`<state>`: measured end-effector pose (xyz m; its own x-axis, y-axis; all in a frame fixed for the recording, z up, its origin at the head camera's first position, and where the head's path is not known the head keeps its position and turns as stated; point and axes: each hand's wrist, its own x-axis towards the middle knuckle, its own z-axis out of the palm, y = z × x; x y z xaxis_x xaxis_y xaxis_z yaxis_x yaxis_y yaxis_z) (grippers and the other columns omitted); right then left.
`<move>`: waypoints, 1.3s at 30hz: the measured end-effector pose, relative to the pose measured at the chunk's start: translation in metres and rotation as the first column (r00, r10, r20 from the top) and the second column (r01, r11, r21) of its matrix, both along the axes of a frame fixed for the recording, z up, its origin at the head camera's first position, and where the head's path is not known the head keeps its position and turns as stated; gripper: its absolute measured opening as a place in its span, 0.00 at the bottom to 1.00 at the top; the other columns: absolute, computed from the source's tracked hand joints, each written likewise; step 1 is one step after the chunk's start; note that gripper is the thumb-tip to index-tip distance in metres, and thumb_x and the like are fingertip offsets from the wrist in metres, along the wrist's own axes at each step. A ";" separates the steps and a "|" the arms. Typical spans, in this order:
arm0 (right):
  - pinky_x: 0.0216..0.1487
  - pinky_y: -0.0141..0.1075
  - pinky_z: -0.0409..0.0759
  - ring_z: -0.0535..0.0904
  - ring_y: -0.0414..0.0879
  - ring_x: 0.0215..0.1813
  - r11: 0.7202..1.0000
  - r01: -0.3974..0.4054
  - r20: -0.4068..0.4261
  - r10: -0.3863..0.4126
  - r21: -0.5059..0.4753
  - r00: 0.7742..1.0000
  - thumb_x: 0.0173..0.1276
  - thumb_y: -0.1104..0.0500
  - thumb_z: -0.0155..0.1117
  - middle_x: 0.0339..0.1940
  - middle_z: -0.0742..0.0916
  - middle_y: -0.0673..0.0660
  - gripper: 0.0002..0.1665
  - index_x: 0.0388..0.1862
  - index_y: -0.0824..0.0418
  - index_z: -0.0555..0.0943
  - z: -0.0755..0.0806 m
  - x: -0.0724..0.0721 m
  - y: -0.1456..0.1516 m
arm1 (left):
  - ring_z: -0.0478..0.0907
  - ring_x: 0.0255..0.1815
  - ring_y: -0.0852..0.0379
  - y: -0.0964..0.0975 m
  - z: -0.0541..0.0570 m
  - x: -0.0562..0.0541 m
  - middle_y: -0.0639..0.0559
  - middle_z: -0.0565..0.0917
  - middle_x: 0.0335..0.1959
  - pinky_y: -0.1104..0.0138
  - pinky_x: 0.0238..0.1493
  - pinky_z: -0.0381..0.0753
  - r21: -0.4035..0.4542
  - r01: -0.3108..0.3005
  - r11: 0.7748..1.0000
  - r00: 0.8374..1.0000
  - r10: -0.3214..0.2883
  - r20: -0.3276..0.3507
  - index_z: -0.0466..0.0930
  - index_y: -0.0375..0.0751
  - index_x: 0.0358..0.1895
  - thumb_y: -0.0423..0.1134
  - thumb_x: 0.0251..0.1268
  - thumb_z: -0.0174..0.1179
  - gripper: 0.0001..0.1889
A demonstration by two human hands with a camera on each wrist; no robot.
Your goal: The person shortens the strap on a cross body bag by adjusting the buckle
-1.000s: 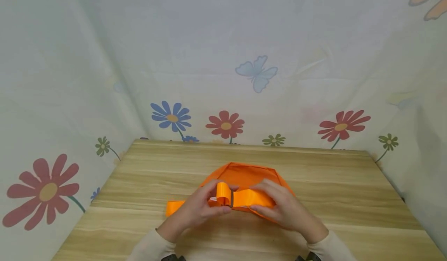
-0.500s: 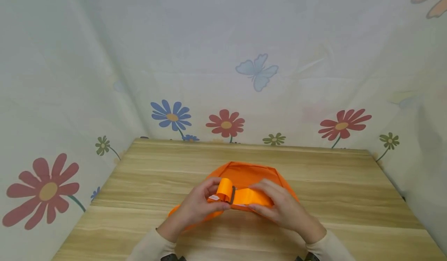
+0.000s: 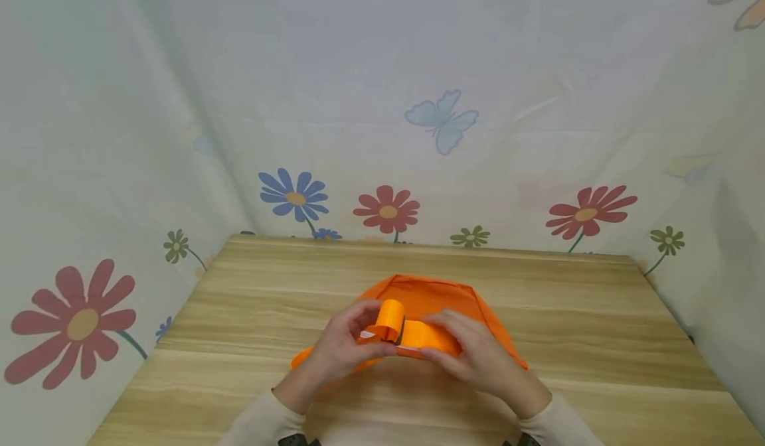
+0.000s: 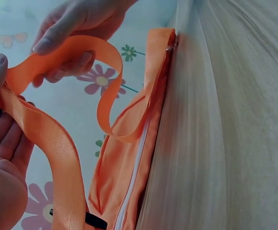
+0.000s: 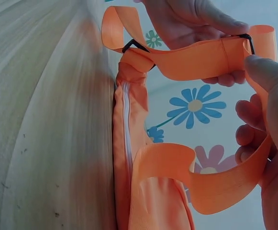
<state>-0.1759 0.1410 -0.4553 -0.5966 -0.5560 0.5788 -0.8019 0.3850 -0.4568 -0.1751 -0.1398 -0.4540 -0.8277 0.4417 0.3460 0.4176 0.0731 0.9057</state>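
An orange fabric bag point(image 3: 445, 297) with a white zipper point(image 5: 127, 115) rests on the table. Its orange webbing strap point(image 3: 421, 335) is lifted in front of it between both hands. My left hand point(image 3: 343, 343) pinches the strap beside a dark slider buckle point(image 5: 250, 43), where a short loop point(image 3: 391, 314) of webbing stands up. With thumb and fingers, my right hand point(image 3: 478, 353) grips the strap on the buckle's other side. A slack bend of strap hangs down to the bag in the left wrist view. Another black buckle point(image 5: 135, 46) joins strap and bag.
The wood-grain table point(image 3: 269, 287) extends around the bag. Behind it and at both sides hangs a pale curtain point(image 3: 335, 87) printed with flowers and butterflies.
The webbing loop and buckle have shifted slightly right and the loop now stands higher. Both hands have come a little closer together. The strap's left end has dropped and changed shape.
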 end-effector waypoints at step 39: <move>0.51 0.27 0.85 0.87 0.41 0.45 0.999 -0.016 -0.116 0.012 -0.032 0.993 0.69 0.49 0.80 0.49 0.92 0.50 0.28 0.63 0.59 0.85 0.005 0.001 -0.017 | 0.84 0.55 0.59 0.008 0.013 -0.002 0.57 0.86 0.59 0.63 0.64 0.87 -0.383 -0.072 0.921 0.975 -0.016 -0.223 0.77 0.44 0.68 0.44 0.58 0.83 0.35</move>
